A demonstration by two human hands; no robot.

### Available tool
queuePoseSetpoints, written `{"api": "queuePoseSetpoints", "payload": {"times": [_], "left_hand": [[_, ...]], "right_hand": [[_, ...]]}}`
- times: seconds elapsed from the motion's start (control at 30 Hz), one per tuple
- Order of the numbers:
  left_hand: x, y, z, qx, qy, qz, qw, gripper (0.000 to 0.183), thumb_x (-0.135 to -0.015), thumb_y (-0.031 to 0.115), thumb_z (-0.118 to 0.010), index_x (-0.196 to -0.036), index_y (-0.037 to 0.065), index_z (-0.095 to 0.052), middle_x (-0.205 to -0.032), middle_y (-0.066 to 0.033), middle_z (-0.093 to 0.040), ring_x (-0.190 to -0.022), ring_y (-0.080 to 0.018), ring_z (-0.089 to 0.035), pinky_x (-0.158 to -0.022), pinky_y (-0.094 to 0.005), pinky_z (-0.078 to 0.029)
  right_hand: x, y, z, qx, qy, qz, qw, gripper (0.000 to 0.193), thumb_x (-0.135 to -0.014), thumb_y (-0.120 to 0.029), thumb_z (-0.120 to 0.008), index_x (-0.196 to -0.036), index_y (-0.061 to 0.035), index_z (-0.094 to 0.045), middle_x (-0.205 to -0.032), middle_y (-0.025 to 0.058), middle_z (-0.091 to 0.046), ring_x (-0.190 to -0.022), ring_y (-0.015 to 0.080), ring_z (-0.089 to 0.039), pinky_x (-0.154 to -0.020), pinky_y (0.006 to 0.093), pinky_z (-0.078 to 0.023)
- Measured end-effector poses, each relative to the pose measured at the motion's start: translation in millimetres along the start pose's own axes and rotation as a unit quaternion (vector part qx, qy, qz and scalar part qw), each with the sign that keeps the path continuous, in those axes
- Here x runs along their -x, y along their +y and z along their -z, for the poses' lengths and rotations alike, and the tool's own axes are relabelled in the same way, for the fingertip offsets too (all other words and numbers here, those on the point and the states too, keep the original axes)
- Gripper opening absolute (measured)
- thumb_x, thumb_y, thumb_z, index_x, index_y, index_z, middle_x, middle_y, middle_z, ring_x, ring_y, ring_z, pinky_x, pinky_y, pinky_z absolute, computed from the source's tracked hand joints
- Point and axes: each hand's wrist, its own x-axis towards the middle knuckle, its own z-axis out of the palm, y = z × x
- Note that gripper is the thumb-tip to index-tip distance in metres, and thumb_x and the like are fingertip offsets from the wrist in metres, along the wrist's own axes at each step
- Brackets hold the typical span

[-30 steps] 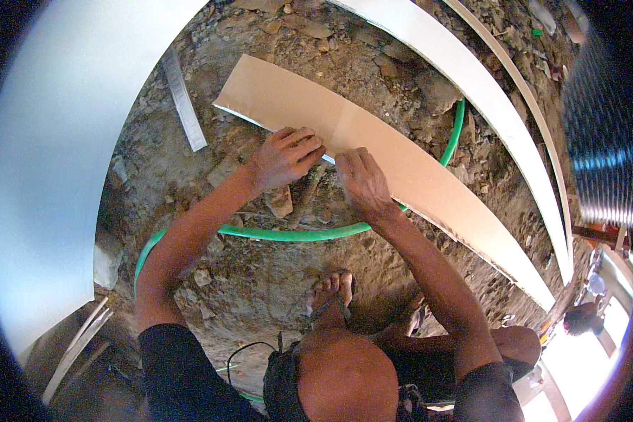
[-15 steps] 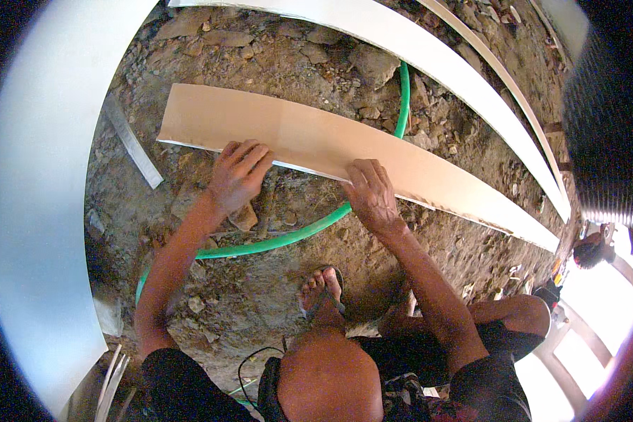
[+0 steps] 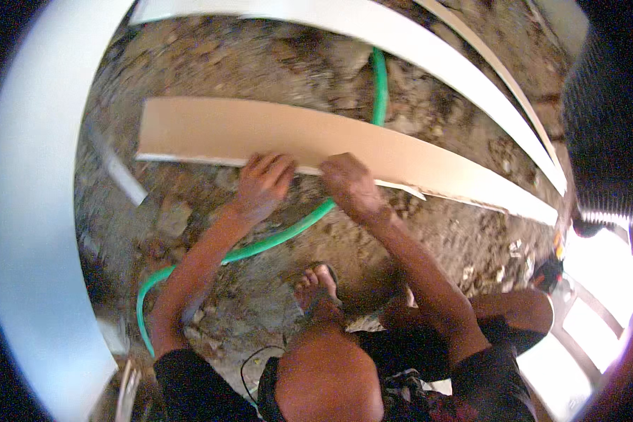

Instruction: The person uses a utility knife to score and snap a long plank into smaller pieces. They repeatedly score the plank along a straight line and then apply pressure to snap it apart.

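A long tan board (image 3: 211,130) with a thin white near edge lies across the ground in front of me. My left hand (image 3: 262,186) is closed on its near edge, fingers bent over the tan face. Beside it, to the right, my right hand (image 3: 352,184) is closed in a pinch at the same edge. From under the right hand a thin white strip (image 3: 403,188) sticks out, its pointed end standing off the board. The fingertips of both hands are partly hidden and slightly blurred.
A green hose (image 3: 281,239) runs over the rocky soil and beneath the board. A large white panel (image 3: 35,211) stands at the left; a long white board (image 3: 429,56) lies beyond. A short grey strip (image 3: 125,176) rests on the ground. My foot (image 3: 316,285) is near.
My hands have come closer together, the left moving right and the right moving slightly left. The white strip now stands away from the board's edge. The whole view has shifted a little.
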Motion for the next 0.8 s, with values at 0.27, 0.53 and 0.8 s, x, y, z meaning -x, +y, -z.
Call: {"api": "queuePoseSetpoints", "payload": {"times": [0.27, 0.53, 0.8], "left_hand": [[17, 4, 47, -0.006, -0.075, 0.089, 0.993, 0.033, -0.072, 0.000, -0.064, -0.105, 0.000, -0.067, -0.110, -0.0129, -0.064, -0.102, -0.0332, -0.062, -0.088, -0.0462, -0.049], [32, -12, 44, 0.030, -0.051, 0.096, 0.994, 0.022, -0.077, 0.001, -0.069, -0.098, 0.001, -0.067, -0.103, -0.0090, -0.063, -0.098, -0.0291, -0.062, -0.079, -0.0444, -0.049], [27, -5, 34, 0.011, -0.019, 0.073, 0.997, 0.018, -0.079, 0.003, -0.069, -0.097, 0.001, -0.066, -0.102, -0.0077, -0.063, -0.098, -0.0286, -0.062, -0.079, -0.0431, -0.049]], "right_hand": [[-9, -30, -12, -0.026, -0.006, -0.033, 0.999, 0.032, -0.079, -0.013, -0.062, -0.109, -0.0020, -0.062, -0.111, 0.0125, -0.061, -0.111, 0.0314, -0.056, -0.099, 0.0435, -0.044], [84, 28, 38, 0.086, 0.051, -0.126, 0.987, 0.045, -0.070, -0.016, -0.076, -0.111, -0.0046, -0.063, -0.113, 0.0123, -0.063, -0.111, 0.0317, -0.058, -0.097, 0.0450, -0.044], [133, 87, 63, 0.192, -0.037, -0.103, 0.975, 0.039, -0.075, -0.012, -0.069, -0.112, -0.0024, -0.060, -0.116, 0.0129, -0.058, -0.112, 0.0327, -0.055, -0.098, 0.0434, -0.045]]}}
